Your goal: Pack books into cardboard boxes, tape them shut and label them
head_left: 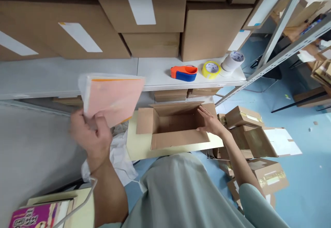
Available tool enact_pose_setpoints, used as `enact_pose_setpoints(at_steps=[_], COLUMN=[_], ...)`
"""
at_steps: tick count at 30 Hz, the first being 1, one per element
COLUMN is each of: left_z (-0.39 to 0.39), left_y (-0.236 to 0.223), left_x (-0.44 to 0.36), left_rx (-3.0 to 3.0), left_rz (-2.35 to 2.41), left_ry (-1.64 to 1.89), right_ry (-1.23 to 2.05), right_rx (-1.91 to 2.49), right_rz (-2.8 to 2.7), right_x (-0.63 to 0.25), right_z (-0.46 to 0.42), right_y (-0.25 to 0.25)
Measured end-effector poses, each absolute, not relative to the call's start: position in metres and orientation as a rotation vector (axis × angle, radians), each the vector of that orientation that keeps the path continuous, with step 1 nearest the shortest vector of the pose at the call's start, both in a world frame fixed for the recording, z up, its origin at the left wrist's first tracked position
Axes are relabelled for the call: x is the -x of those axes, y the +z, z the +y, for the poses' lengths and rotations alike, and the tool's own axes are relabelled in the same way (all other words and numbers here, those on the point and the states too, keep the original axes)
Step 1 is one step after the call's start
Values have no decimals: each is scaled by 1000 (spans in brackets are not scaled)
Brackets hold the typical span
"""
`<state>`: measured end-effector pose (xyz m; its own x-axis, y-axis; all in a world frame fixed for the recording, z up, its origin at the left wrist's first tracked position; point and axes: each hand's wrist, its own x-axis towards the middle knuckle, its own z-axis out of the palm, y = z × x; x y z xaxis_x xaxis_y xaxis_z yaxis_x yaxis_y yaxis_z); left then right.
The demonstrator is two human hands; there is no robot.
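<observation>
In my left hand (93, 131) is a thin book with a pale orange cover (112, 98), slightly smeared by motion; my thumb presses its lower edge. It is held up to the left of an open cardboard box (178, 138). The box stands with its flaps folded out on a pale yellow stool top (134, 141), and its visible inside shows bare cardboard. My right hand (210, 120) rests on the box's right edge, fingers stretched out and apart over the right flap.
On the shelf (155, 78) ahead are an orange and blue tape dispenser (184, 73), a yellow tape roll (211, 70) and a white roll (233, 61). Large cartons (214, 31) stand behind. Boxes (269, 176) pile at right; books (33, 216) lie lower left.
</observation>
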<state>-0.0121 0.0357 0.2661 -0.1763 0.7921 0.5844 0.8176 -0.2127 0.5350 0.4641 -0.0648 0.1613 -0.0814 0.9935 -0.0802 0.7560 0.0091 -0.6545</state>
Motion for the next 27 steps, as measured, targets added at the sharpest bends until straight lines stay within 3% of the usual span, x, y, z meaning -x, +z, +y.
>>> enact_pose_setpoints(at_steps=[5,11,21,27], left_z=[34,33,47,55], left_y=[294,288,200,153], left_x=[-38,-120,-191,-207], left_rx=[2208,2713,3155,3162], left_rz=[-1739,-1460,-1500,-1496], left_ry=[-1336,-909,199,565], right_ry=[810,843,844,852], right_rx=[1753,1761,1704,1681], right_rz=[-2040,-2050,-1995,-1973], right_x=[-473,-481,-482,-483], right_z=[-49,-56,-74,-85], right_y=[147,142,144,144])
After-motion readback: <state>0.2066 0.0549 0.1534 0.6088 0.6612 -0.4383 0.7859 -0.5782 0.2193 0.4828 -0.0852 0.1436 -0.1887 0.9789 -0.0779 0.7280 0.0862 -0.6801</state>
